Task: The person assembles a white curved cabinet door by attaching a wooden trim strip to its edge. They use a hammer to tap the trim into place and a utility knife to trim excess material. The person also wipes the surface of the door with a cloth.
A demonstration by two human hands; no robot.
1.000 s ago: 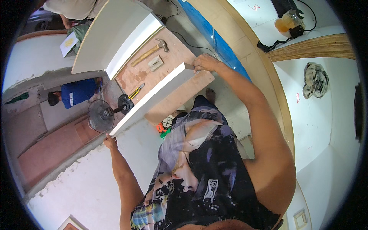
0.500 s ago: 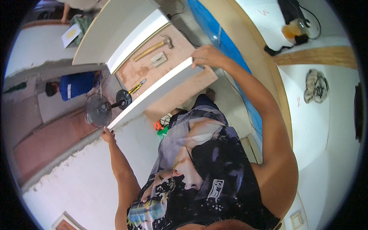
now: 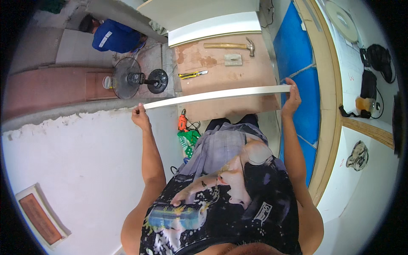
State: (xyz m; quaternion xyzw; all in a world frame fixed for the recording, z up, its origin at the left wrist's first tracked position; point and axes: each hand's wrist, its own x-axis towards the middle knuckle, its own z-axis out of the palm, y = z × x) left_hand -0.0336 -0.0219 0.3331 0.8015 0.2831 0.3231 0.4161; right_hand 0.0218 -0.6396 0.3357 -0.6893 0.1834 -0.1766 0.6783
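A long white board (image 3: 216, 94) is seen nearly edge-on, spanning from one of my hands to the other above a wooden worktop (image 3: 229, 112). My left hand (image 3: 141, 117) grips its left end, and my right hand (image 3: 292, 98) is closed around its right end. On the worktop beyond it lie a claw hammer (image 3: 229, 45) with a wooden handle, a small flat wooden block (image 3: 233, 59) and a yellow-and-black utility knife (image 3: 193, 75). A white panel (image 3: 214, 29) stands along the worktop's far side.
To the left stands a black fan (image 3: 127, 78), with a person in blue (image 3: 114, 36) crouching beyond it. An orange power drill (image 3: 182, 121) and a green bag (image 3: 188, 140) lie by my feet. Blue sheeting (image 3: 299, 102) and a shelf unit with a wooden edge (image 3: 369, 131) line the right.
The board has swung from a steep diagonal to nearly level across my view, its right end coming nearer me. My view has turned too, and both hands keep their grip.
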